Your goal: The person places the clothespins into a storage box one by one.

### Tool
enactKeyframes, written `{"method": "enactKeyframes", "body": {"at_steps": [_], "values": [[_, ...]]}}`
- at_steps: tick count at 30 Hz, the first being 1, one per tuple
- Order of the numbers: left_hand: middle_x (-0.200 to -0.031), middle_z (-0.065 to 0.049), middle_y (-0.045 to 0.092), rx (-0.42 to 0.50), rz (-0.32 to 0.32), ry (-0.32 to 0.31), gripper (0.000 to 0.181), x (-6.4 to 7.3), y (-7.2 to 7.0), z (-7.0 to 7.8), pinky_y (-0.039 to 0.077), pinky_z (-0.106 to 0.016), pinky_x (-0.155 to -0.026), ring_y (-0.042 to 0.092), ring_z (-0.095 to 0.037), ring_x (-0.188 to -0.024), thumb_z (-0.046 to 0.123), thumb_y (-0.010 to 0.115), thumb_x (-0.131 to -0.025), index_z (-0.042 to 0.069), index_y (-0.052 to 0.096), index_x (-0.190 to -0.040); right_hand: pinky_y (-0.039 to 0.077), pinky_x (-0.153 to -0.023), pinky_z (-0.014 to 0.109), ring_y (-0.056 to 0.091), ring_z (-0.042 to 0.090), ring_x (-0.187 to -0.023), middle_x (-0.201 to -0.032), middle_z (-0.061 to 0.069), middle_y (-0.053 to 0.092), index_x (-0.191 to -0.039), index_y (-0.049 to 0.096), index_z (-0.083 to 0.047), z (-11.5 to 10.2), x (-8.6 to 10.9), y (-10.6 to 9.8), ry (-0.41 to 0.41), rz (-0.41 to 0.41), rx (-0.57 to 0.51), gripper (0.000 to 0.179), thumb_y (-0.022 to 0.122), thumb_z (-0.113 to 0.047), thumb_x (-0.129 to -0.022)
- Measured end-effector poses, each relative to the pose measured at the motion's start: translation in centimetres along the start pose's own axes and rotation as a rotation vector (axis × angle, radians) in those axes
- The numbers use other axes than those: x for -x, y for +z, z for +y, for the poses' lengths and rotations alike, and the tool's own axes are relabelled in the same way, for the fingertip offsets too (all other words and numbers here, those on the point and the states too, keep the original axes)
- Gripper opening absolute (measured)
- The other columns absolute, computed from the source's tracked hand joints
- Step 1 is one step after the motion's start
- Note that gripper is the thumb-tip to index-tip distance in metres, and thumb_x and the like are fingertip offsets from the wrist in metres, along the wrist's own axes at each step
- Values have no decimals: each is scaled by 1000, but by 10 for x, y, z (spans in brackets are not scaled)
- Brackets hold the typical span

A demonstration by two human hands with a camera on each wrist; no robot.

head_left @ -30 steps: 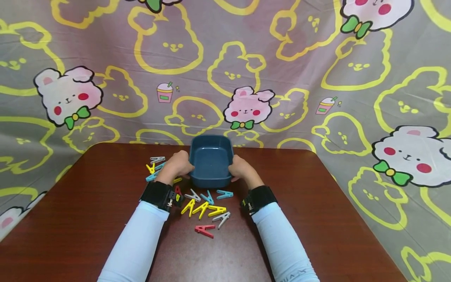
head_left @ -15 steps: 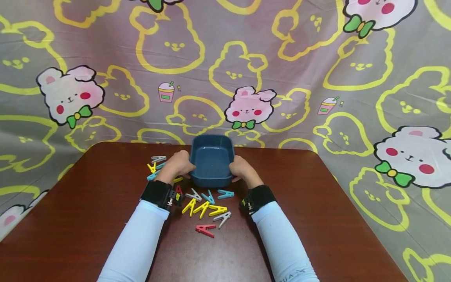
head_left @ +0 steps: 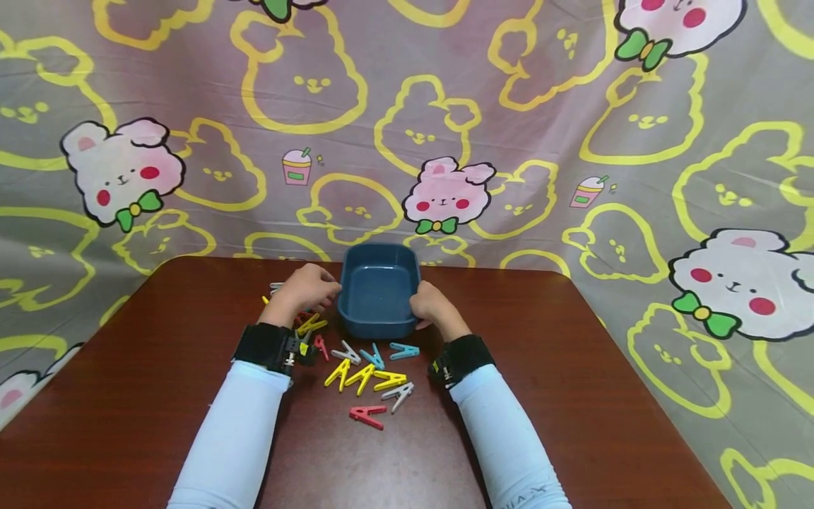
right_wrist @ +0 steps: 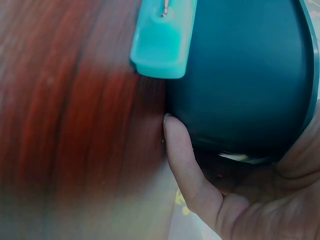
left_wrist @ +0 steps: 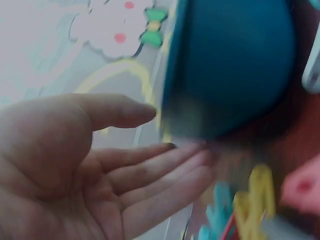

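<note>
A dark blue plastic box (head_left: 379,328) stands near the far edge of the table, with nothing inside. My left hand (head_left: 300,291) is just off its left side. In the left wrist view the fingers (left_wrist: 165,185) are extended and the palm holds nothing. My right hand (head_left: 440,309) grips the box's right side; some of its fingers are hidden. In the right wrist view one digit (right_wrist: 182,155) lies along the box's lower wall. In front of the box lie several clothespins: yellow (head_left: 364,379), red (head_left: 367,416), grey (head_left: 398,395) and light blue (head_left: 404,350).
More clothespins, among them a yellow one (head_left: 310,324), lie left of the box, partly under my left hand. The brown table (head_left: 572,396) extends on both sides. A patterned curtain (head_left: 521,254) hangs close behind its far edge.
My left hand has let go of the box and moved slightly left, its fingers loosening. The right hand keeps its place at the box's right side.
</note>
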State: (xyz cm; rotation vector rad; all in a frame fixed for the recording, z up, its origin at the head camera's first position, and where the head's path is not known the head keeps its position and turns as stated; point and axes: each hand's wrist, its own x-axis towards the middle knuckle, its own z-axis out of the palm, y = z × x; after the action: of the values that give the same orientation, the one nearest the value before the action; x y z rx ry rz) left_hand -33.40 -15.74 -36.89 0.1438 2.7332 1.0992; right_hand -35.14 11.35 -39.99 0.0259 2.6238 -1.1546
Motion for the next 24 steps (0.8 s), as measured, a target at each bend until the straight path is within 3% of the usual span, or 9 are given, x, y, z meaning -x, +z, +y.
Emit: {"method": "enactKeyframes", "body": {"at_steps": [5, 6, 9, 14, 18, 24], "values": [[-147, -34, 60, -84, 181, 10, 49, 4, -27, -35, 56, -59, -104, 62, -49, -128, 23, 56, -110, -6, 56, -150, 69, -69, 41, 68, 46, -122, -172, 27, 36, -168, 22, 8, -1, 0, 1, 3, 11, 9, 62, 38, -2, -109], [-153, -35, 55, -93, 212, -10, 49, 5, -30, -42, 51, -64, -111, 57, -52, -136, 22, 57, -110, -7, 55, -150, 69, -68, 41, 69, 46, -121, -171, 27, 36, -168, 22, 8, -1, 1, 1, 3, 12, 11, 62, 39, -2, -109], [-154, -38, 52, -97, 277, -103, 53, 8, -37, -57, 50, -65, -113, 55, -54, -135, 20, 59, -108, -10, 51, -151, 68, -67, 40, 69, 45, -120, -171, 28, 36, -168, 22, 8, -1, 1, 0, 1, 7, 11, 62, 38, -3, -110], [-146, -41, 56, -142, 264, -228, 60, 12, -41, -69, 53, -64, -110, 59, -55, -129, 25, 67, -102, -16, 54, -144, 68, -67, 39, 71, 44, -115, -170, 29, 36, -168, 22, 7, -2, 1, 0, -7, 6, 29, 61, 38, -4, -110], [-135, -39, 63, -150, 256, -276, 53, 12, -36, -72, 58, -59, -99, 64, -50, -112, 25, 71, -100, -16, 63, -133, 68, -68, 39, 73, 44, -111, -168, 29, 39, -167, 24, 8, -2, 0, -1, -1, -1, 30, 60, 38, -4, -111], [-125, -38, 65, -122, 294, -324, 48, 14, -27, -69, 62, -53, -84, 63, -42, -94, 20, 74, -99, -17, 66, -128, 69, -70, 41, 70, 44, -117, -172, 27, 35, -168, 23, 7, -2, 2, -1, 12, -8, 20, 61, 38, -4, -111]]}}
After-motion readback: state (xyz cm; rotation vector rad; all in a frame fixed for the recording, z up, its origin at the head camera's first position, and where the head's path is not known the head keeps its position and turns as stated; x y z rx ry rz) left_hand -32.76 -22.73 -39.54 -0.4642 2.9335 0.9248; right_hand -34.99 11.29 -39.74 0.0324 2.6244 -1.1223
